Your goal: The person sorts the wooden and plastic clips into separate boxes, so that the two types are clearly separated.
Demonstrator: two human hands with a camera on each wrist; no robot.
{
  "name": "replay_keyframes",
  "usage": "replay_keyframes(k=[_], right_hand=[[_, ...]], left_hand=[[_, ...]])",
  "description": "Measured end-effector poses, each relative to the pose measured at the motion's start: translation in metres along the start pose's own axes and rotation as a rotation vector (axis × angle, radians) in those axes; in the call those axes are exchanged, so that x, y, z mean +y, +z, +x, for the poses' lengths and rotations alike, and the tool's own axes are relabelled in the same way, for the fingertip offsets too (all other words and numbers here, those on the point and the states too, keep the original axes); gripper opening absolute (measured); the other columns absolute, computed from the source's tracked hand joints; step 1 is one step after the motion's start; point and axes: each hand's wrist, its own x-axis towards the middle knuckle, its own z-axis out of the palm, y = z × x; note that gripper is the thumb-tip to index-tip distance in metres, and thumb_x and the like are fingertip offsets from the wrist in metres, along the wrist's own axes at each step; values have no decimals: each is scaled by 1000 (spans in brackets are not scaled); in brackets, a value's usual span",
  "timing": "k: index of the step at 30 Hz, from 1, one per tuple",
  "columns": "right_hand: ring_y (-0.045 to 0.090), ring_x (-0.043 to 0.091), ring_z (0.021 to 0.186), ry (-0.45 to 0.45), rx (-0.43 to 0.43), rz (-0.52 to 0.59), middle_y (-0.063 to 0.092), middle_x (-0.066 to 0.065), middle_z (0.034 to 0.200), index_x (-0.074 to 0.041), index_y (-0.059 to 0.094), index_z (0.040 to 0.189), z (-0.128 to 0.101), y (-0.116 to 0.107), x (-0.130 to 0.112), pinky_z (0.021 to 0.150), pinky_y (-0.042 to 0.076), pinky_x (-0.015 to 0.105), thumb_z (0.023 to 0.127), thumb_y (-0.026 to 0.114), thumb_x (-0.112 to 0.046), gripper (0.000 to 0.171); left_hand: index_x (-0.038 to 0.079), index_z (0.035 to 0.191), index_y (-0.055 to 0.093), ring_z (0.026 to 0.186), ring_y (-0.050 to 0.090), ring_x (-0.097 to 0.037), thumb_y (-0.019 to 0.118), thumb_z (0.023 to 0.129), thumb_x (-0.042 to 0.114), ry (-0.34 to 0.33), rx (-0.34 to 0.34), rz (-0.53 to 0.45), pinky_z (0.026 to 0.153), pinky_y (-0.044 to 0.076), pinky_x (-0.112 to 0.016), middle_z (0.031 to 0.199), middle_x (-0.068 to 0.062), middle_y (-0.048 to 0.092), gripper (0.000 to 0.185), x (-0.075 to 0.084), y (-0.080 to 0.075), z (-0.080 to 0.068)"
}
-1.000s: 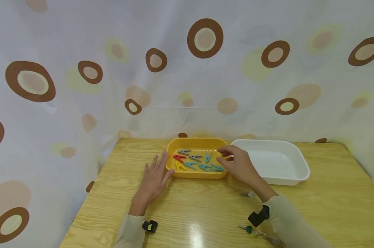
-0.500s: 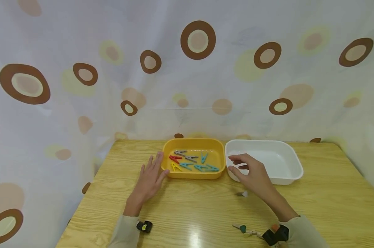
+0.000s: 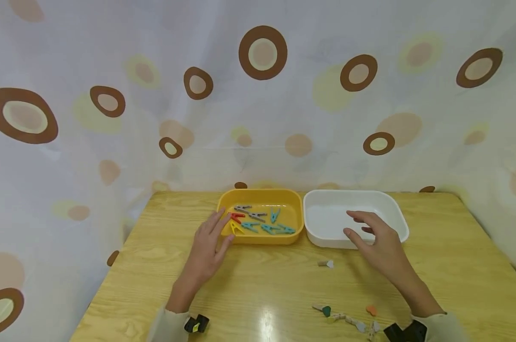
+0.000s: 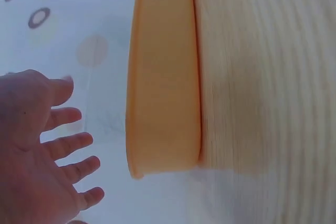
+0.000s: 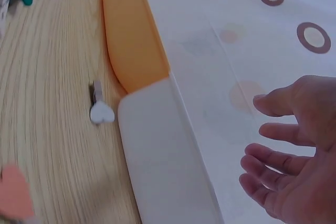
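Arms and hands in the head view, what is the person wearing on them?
Both hands, the left hand and the right hand, are bare, with no gloves. Each arm has a long pale beige sleeve ending at the wrist. A small black device with a yellow mark sits at the left wrist, another black device at the right.

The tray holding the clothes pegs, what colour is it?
Yellow plastic tray; clearest in the head view.

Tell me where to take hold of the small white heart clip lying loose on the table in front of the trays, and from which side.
Pinch the heart clip by its wooden peg end, the left part in the head view, coming straight down from above with the right hand. It lies flat on the table, apart from both trays, so nothing blocks the fingers on either side; the peg's narrow straight sides probably suit a pinch better than the heart.
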Motion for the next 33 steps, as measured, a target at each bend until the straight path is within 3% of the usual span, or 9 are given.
replay_keyframes(k=[7,9,11,14,19,24,33], right_hand=[[60,41,118,14,23,-53,62,18,136,-3,62,138,-7,-22,22,90,36,7,92,78,-11,49],[56,45,124,31,16,-46,58,21,141,-3,59,142,-9,-28,30,100,44,22,93,77,-13,52],[49,49,131,51,2,-42,52,24,147,-3,55,146,-12,-33,38,107,45,46,95,75,-14,56],[38,56,138,64,-27,-49,43,30,153,-1,47,152,-13,-38,50,97,33,77,98,72,-16,61],[25,56,145,62,-85,-104,30,33,159,5,36,156,-15,-43,66,104,25,78,101,68,-21,68],[5,48,154,75,-179,-145,15,31,166,7,21,160,-21,-48,80,116,10,71,106,60,-27,75],[-3,46,154,64,-272,-250,7,32,166,12,10,159,-30,-54,98,119,5,66,111,46,-29,73]], left_hand=[[9,146,56,139,48,-32,68,101,12,8,10,-192,109,42,-58,150,-10,52,47,34,0,-9],[10,144,58,138,50,-29,67,101,13,7,-5,-230,109,43,-55,147,-8,55,44,43,1,-13],[11,142,60,136,52,-25,67,102,16,14,-26,-262,109,44,-52,143,-5,58,41,51,3,-17],[11,139,63,132,55,-20,67,102,19,26,-69,-300,107,47,-47,139,-1,62,38,61,9,-24],[12,136,65,127,59,-19,69,100,15,32,-170,-370,104,50,-42,135,2,64,36,74,24,-36],[14,135,65,125,61,-19,68,100,12,51,-242,-402,103,51,-40,133,3,65,35,82,36,-48],[6,129,67,114,66,-15,64,103,14,113,-393,-476,96,54,-32,123,-5,69,28,92,49,-64]])
